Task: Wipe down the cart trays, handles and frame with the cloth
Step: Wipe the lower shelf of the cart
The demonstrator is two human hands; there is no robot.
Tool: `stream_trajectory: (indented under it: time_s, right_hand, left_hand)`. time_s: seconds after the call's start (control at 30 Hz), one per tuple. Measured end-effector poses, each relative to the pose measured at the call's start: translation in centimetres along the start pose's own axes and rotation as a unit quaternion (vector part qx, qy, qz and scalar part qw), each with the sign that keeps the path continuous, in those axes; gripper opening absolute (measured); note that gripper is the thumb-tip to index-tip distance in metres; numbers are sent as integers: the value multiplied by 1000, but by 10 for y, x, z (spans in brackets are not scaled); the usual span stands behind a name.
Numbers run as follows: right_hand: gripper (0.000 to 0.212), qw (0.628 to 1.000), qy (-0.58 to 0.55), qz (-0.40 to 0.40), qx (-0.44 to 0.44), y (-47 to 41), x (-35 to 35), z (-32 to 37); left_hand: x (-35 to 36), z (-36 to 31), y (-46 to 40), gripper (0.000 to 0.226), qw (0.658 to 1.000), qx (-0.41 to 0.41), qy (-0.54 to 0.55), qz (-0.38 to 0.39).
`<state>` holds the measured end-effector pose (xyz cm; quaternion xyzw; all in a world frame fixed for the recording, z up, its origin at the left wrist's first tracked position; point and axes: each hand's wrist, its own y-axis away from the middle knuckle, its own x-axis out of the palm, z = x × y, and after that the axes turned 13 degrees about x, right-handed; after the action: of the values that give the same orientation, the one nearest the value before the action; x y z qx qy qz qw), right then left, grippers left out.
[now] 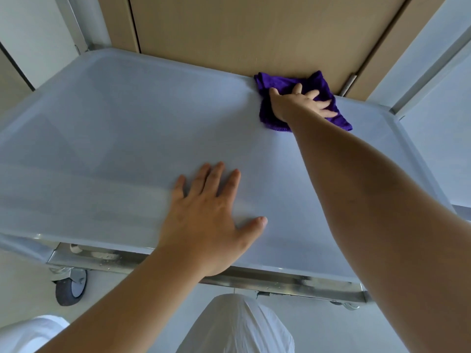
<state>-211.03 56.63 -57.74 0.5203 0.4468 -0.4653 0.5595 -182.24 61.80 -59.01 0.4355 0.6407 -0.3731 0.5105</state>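
Note:
A pale grey-white cart tray (107, 128) fills most of the view. On its far right part lies a purple cloth (275, 81), partly draped over the far rim. My right hand (300, 103) presses flat on the cloth with fingers spread. My left hand (209, 215) rests flat on the bare tray near the front edge, fingers straight and apart, holding nothing.
A steel frame rail (178, 266) runs under the tray's front edge, with a grey caster wheel (70, 286) at the lower left. Upright frame posts stand at the far left (76, 24) and far right (430, 59). A tan door (254, 29) is just behind the cart. My white-clothed knees are below.

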Motion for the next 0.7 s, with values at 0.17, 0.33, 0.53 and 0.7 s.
stream_trajectory:
  time_s: [0.17,0.33,0.53,0.7]
  right_hand:
    - [104,997,-19,76,8,-24,-14,4]
    - [100,996,-22,57,-68,-38,-62,-18]
    - [77,972,9,-40,-232,-24,-22,-63]
    - [81,978,43,1,-204,-29,-12,-64]
  left_hand:
    - [1,-1,-1,98,1000,-4,1,-6]
    - [2,-3,-2,99,1000,-4,-3,-8]
    - [3,-2,-2,98,1000,-4,-4,-11]
    - [4,0,-3,97,1000,-3,-4,-5]
